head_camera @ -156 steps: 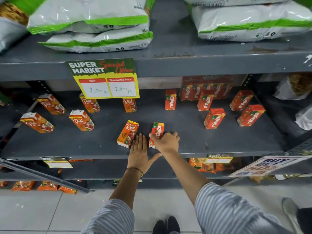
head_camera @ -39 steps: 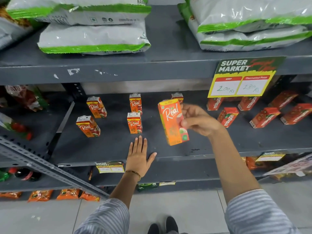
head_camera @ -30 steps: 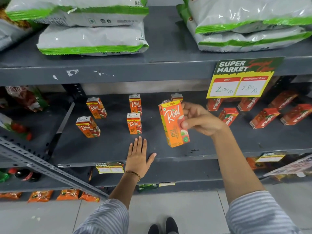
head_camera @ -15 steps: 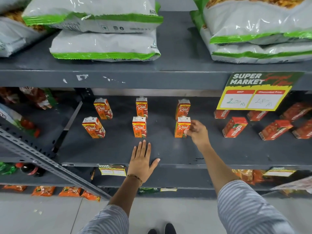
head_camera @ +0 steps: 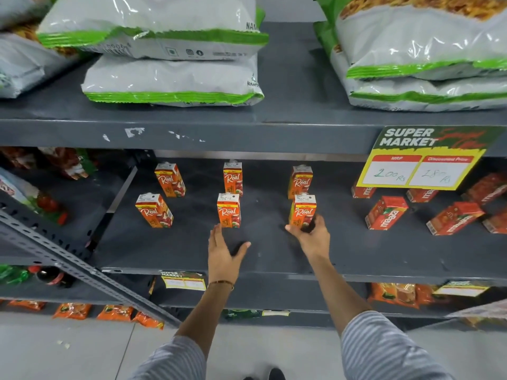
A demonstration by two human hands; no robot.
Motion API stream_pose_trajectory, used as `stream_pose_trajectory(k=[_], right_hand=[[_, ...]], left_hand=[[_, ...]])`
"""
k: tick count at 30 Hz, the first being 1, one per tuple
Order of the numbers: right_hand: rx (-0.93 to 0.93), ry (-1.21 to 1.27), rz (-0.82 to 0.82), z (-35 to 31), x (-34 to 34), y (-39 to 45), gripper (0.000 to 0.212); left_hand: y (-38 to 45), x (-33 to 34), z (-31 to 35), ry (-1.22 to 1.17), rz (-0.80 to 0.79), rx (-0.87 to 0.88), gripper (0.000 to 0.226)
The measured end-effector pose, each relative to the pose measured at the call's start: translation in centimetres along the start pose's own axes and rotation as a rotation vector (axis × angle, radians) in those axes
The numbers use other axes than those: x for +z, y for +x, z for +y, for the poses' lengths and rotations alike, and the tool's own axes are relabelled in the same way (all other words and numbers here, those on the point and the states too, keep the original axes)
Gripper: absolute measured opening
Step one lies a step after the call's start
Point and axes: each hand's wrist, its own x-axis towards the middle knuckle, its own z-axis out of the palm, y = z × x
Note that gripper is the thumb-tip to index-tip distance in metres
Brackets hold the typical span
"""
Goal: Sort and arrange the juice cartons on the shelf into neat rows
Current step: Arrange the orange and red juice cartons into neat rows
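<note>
- Head view: six upright orange "Real" juice cartons are seen on the dark grey shelf (head_camera: 356, 253), set in two rows of three.
- Back row: the back-left carton (head_camera: 170, 180), the back-middle carton (head_camera: 232, 178) and the back-right carton (head_camera: 300, 181) are spaced well apart.
- Front row: the front-left carton (head_camera: 154, 210) and the front-middle carton (head_camera: 228, 210) stand free; the front-right carton (head_camera: 303, 212) is gripped low down by the right hand (head_camera: 311, 237), fingers curled around its base.
- The left hand (head_camera: 223, 252) is held open, fingers straight, thumb spread, with the fingertips just below the front-middle carton; contact with the carton cannot be told.
- Red Maaza cartons (head_camera: 386, 213) are seen further right on the same shelf, several tilted or lying down.
- A "Super Market" price sign (head_camera: 422, 157) is hung from the upper shelf edge, partly covering those red cartons.
- White-and-green snack bags (head_camera: 172, 78) are stacked on the shelf above.
</note>
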Motion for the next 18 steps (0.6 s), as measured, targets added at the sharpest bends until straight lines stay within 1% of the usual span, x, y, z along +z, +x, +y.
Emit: stream_pose_trajectory(k=[1, 3, 7, 9, 12, 18], right_hand=[[0.006, -0.015, 0.023, -0.2, 0.6, -0.1, 0.065], [0.024, -0.053, 0.058, -0.4, 1.3, 0.1, 0.066], [0.034, -0.127, 0.112, -0.3, 1.6, 0.5, 0.059], [0.036, -0.127, 0.116, -0.1, 1.5, 0.5, 0.056], [0.042, -0.128, 0.117, 0.0, 1.4, 0.6, 0.053], [0.039, -0.155, 0.115, 0.2, 1.2, 0.8, 0.054]], left_hand=[[0.7, -0.1, 0.3, -0.018, 0.039, -0.048, 0.087], [2.2, -0.2, 1.0, 0.031, 0.086, -0.126, 0.087], [3.5, 0.1, 2.3, 0.112, 0.12, -0.216, 0.075], [3.8, 0.5, 2.7, 0.13, 0.138, -0.252, 0.073], [4.1, 0.8, 2.8, 0.143, 0.175, -0.284, 0.07], [4.3, 0.9, 3.1, 0.154, 0.222, -0.29, 0.06]])
